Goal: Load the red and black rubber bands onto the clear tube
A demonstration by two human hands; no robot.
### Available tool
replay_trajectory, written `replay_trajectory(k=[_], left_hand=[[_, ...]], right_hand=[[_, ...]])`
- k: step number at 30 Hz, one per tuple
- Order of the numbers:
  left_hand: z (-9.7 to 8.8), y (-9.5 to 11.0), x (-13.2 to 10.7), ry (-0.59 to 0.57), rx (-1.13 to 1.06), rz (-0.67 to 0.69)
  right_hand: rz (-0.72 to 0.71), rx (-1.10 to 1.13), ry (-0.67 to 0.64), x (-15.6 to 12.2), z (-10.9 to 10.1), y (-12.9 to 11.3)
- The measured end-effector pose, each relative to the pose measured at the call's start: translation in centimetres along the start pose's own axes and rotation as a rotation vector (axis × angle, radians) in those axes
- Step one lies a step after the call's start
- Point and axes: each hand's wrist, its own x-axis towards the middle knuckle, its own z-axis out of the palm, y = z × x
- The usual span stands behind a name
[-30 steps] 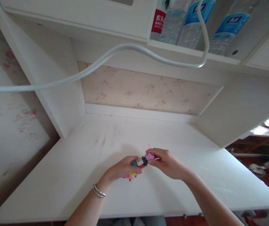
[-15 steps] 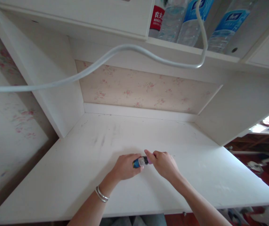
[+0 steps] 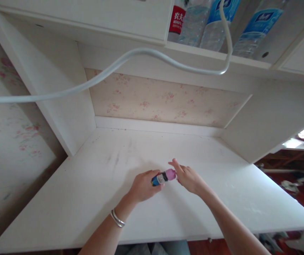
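Observation:
My left hand [image 3: 144, 186] is wrapped round a small blue-and-white tube [image 3: 159, 179] with a black band, held above the white desktop. The tube lies tilted, its pink cap [image 3: 170, 174] pointing right and still on the end. Beside that cap is my right hand [image 3: 188, 179], with its fingers spread and not wrapped round anything. Its fingertips are at the cap's edge, and I cannot tell whether they touch it. Part of the tube is hidden by my left fingers.
A white desktop [image 3: 88, 205] lies below my hands, with side panels left and right. A thick white cable [image 3: 138, 51] crosses the view above. Several plastic water bottles [image 3: 195, 23] stand on the shelf overhead. The desk's front edge is close to my lap.
My right hand has let go of the pink cap and its fingers have spread, moving slightly up and right. More of the cap shows. My left hand keeps its hold on the tube.

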Motion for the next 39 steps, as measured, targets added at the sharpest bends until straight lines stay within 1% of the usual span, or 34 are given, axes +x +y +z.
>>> replay_trajectory(k=[2, 3, 5, 7, 8, 10, 12, 14, 16, 18, 20, 22, 24, 26, 28, 30, 31, 33, 36, 37, 39], left_hand=[[-0.3, 0.1, 0.1, -0.025, -0.248, -0.064], [-0.4, 0.0, 0.1, -0.055, -0.369, -0.093], [-0.7, 0.0, 0.2, -0.137, -0.562, -0.145], [-0.9, 0.0, 0.2, -0.227, -0.66, -0.168], [-0.9, 0.0, 0.2, -0.254, -0.673, -0.172], [-0.8, 0.1, 0.1, -0.246, -0.624, -0.158], [-0.5, 0.1, 0.0, -0.179, -0.492, -0.122], [-0.1, 0.1, 0.0, -0.091, -0.308, -0.087], [0.2, 0.0, 0.0, -0.022, -0.141, -0.073], [0.3, -0.1, 0.0, -0.003, -0.077, -0.07], [0.2, -0.1, 0.1, -0.071, -0.166, -0.08], [-0.1, 0.0, 0.2, -0.199, -0.357, -0.119], [-0.4, 0.1, 0.2, -0.29, -0.537, -0.174], [-0.7, 0.2, 0.3, -0.313, -0.637, -0.199], [-0.9, 0.3, 0.2, -0.315, -0.659, -0.185], [-1.0, 0.4, 0.1, -0.315, -0.615, -0.159], [-1.0, 0.5, 0.0, -0.293, -0.555, -0.137], [-0.7, 0.6, -0.2, -0.195, -0.357, -0.074], [-0.2, 0.3, -0.4, -0.007, 0.008, 0.018], [0.0, 0.2, -0.4, 0.028, 0.108, 0.04], [0.3, -0.3, -0.5, 0.059, 0.272, 0.077]], right_hand=[[0.008, 0.075, 0.033, 0.0, -1.4, -0.5], [-0.023, 0.119, 0.03, -0.1, -2.0, -1.0], [-0.129, 0.166, 0.002, -0.2, -2.7, -1.9], [-0.195, 0.15, -0.011, -0.4, -2.7, -2.7], [-0.191, 0.122, -0.005, -0.5, -2.5, -3.0], [-0.124, 0.041, 0.019, -0.4, -1.8, -3.3], [-0.007, -0.054, 0.036, -0.2, -0.9, -3.2], [0.131, -0.119, 0.033, 0.0, 0.1, -2.9], [0.245, -0.131, 0.003, 0.2, 0.9, -2.6], [0.299, -0.089, -0.039, 0.2, 1.1, -2.3], [0.255, 0.021, -0.062, 0.0, 0.5, -2.2], [0.145, 0.165, -0.059, -0.3, -0.6, -2.3], [0.031, 0.271, -0.062, -0.6, -1.8, -2.5], [-0.045, 0.307, -0.082, -0.8, -2.7, -2.8], [-0.105, 0.304, -0.097, -0.9, -3.2, -3.1], [-0.129, 0.266, -0.096, -0.9, -3.1, -3.3], [-0.124, 0.232, -0.091, -0.9, -3.0, -3.3], [-0.087, 0.142, -0.072, -0.9, -2.4, -3.2], [0.017, 0.019, -0.015, -0.9, -1.1, -2.9], [0.055, -0.003, 0.003, -1.0, -0.6, -2.8], [0.125, -0.016, 0.028, -1.1, 0.3, -2.6]])
